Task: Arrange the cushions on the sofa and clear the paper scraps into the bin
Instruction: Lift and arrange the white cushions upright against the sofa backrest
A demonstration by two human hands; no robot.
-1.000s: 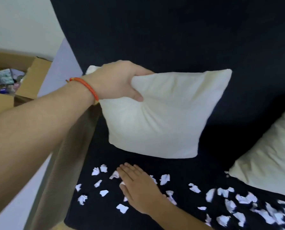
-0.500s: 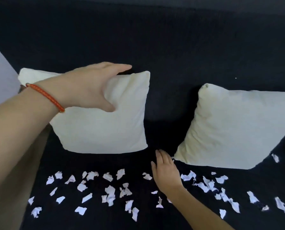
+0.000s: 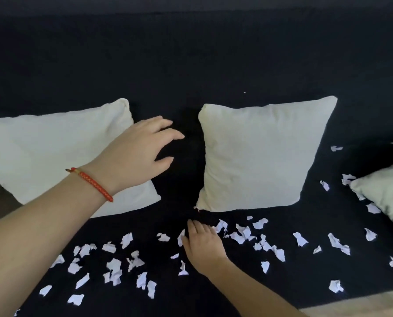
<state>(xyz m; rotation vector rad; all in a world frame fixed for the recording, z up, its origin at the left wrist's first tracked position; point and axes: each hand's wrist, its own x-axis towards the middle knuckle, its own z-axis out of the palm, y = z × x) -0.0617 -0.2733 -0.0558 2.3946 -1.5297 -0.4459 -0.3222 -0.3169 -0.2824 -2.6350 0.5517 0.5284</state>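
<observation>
1. Left cushion (image 3: 53,154): cream, leaning against the sofa back at the left end of the seat. Its lower right corner rests on the seat.
2. Middle cushion (image 3: 259,154): cream, standing nearly upright against the sofa back, apart from the left cushion with a dark gap of sofa between them.
3. Right cushion (image 3: 387,193): cream, only partly in view at the right edge, lying tilted on the seat, well apart from the middle cushion.
4. Paper scraps (image 3: 113,264): small torn white pieces scattered across the front of the seat, from the left edge to the right edge. Several lie just beside the right cushion; one small piece sits at the lower left corner of the middle cushion.
5. My left hand (image 3: 136,154): raised in front of the right edge of the left cushion, fingers spread and loosely bent, reaching toward the gap. It holds nothing. I cannot tell whether the palm touches the cushion. A red braided bracelet (image 3: 92,184) sits on this wrist.
6. My right hand (image 3: 202,243): lying flat, palm down on the seat, fingers straight and together, just below the middle cushion's lower left corner. Scraps lie on both sides of it, some touching its edges.
7. Sofa (image 3: 191,65): dark navy fabric, back and seat both in view.
</observation>
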